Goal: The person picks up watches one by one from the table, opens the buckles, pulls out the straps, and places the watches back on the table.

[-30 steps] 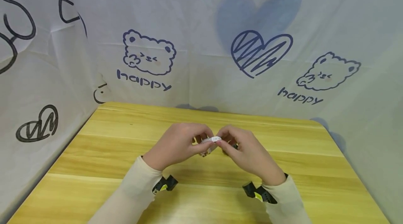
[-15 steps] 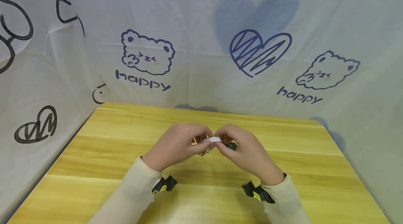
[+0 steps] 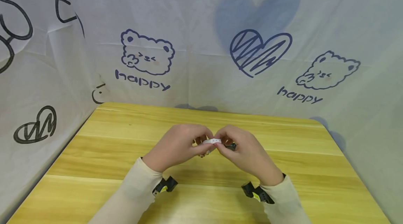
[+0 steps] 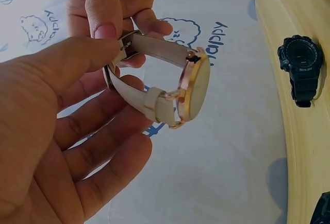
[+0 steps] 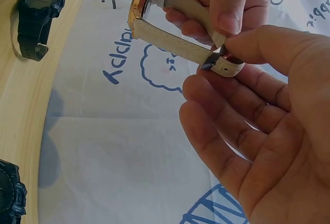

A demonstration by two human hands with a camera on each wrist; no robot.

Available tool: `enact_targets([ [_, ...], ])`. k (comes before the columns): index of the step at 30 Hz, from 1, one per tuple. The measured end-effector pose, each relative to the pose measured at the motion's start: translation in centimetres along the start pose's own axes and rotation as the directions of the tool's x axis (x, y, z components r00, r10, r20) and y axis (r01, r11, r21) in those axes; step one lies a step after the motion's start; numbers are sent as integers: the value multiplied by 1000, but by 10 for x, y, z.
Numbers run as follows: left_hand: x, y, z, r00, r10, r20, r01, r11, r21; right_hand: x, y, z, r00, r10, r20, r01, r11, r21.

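Observation:
Between both hands hangs a wristwatch with a rose-gold case (image 4: pixel 195 87) and a white strap (image 5: pixel 172 41), bent into a loop. Its dark metal buckle (image 5: pixel 210 61) lies right at the fingertips, with a holed strap end (image 5: pixel 229 69) beside it. My left hand (image 3: pixel 176 145) pinches the strap near the buckle between thumb and fingers. My right hand (image 3: pixel 252 154) pinches the strap from the other side, thumb against it. The other fingers of both hands are loosely bent. Fingers partly cover the buckle, so whether the strap is fastened cannot be told.
A black digital watch (image 4: pixel 300 56) rests on the wooden table (image 3: pixel 201 199), partly behind my right hand in the head view. Black wrist devices (image 3: pixel 258 193) sit on both forearms. Patterned white cloth (image 3: pixel 201 77) hangs behind and to the left of the table.
Both hands stay almost in place, with small finger shifts at the strap. The white strap piece has turned slightly, showing its holes more. More of the black watch shows behind the right hand.

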State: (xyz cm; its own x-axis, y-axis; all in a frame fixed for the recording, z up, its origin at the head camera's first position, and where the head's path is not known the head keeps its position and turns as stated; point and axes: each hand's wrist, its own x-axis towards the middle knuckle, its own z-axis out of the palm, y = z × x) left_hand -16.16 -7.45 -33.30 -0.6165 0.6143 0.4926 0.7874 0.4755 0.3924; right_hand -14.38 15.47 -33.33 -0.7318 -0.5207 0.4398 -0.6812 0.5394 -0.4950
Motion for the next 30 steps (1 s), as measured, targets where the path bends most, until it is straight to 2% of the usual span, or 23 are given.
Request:
enact_targets([
  [5,0,-1,0,1000,21,-3,-21,1000,-4,-1,0,0,1000,8,11,-8,1000,15],
  [19,0,-2,1,1000,-1,3,1,1000,-13,0,1,-2,996,79,41,-82,995,63],
  [30,0,-1,0,999,35,-14,-35,999,11,1,1,-1,999,41,19,-41,999,19],
])
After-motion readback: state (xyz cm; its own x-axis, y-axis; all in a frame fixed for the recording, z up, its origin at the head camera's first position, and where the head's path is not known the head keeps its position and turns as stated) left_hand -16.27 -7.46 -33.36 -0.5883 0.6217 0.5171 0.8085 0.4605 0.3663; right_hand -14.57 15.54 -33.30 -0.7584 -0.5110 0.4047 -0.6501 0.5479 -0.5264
